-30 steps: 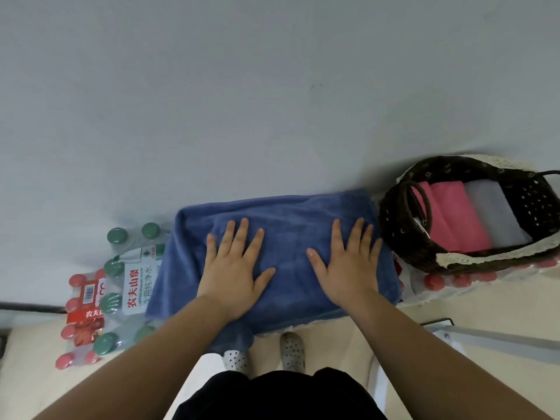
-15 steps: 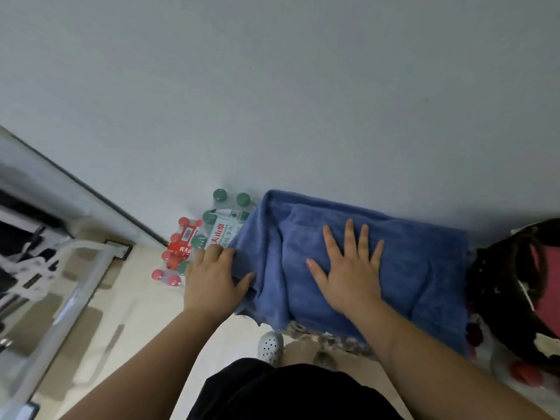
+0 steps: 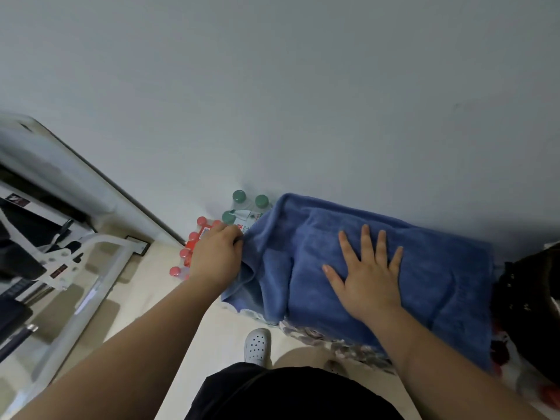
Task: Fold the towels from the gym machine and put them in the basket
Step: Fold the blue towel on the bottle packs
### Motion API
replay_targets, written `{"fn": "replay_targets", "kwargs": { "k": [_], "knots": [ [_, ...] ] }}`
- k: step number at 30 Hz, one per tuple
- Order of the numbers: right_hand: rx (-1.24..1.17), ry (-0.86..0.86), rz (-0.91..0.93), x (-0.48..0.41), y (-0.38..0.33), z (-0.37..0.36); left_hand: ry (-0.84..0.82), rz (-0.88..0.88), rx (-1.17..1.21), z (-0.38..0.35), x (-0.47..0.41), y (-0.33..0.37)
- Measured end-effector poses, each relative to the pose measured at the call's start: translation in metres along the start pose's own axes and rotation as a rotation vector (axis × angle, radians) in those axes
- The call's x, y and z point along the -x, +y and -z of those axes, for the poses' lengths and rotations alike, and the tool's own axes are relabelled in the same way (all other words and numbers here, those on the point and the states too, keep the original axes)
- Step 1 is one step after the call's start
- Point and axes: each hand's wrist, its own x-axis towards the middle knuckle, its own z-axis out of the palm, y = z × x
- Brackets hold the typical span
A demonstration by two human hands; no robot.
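A blue towel (image 3: pixel 430 268) lies spread over packs of bottles against the grey wall. My right hand (image 3: pixel 368 274) presses flat on its middle, fingers straight and spread. My left hand (image 3: pixel 216 257) grips the towel's left edge, fingers curled into the cloth. The dark woven basket (image 3: pixel 527 301) shows only partly at the right edge, touching the towel's right end; its contents are out of view.
Shrink-wrapped bottles with green caps (image 3: pixel 239 197) and red caps (image 3: pixel 194 237) stand on the floor left of the towel. A white gym machine frame (image 3: pixel 91 268) fills the left side. My white shoe (image 3: pixel 257 344) is on the pale floor below the towel.
The view swung left, bringing the gym machine in and pushing the basket to the edge. My left hand slid off the towel's top to its left edge and took hold of it.
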Motion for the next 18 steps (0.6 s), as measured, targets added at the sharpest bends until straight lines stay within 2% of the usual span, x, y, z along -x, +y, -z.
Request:
{"fn": "replay_targets", "kwargs": {
  "k": [4,8,10,12,14,16,18],
  "knots": [
    [-0.009,0.008,-0.001,0.001,0.001,-0.001,-0.008,-0.080,-0.062,0.020,-0.040,-0.027],
    [0.027,-0.044,-0.040,0.001,-0.001,0.001,0.053,-0.272,-0.228,0.032,-0.088,-0.063],
    [0.043,-0.077,-0.060,0.001,-0.003,0.004,0.098,-0.268,-0.166,0.030,-0.104,-0.079],
    [0.058,-0.100,-0.102,0.001,-0.006,0.008,0.020,-0.138,0.071,0.025,-0.109,-0.084],
    [0.078,-0.097,-0.164,0.001,-0.018,0.014,-0.182,0.056,0.311,0.016,-0.107,-0.084],
    [0.087,-0.062,-0.204,0.001,-0.038,0.019,-0.346,0.214,0.510,0.004,-0.100,-0.086],
    [0.031,0.004,-0.208,0.004,-0.066,0.022,-0.432,0.342,0.711,-0.003,-0.093,-0.090]
  ]
}}
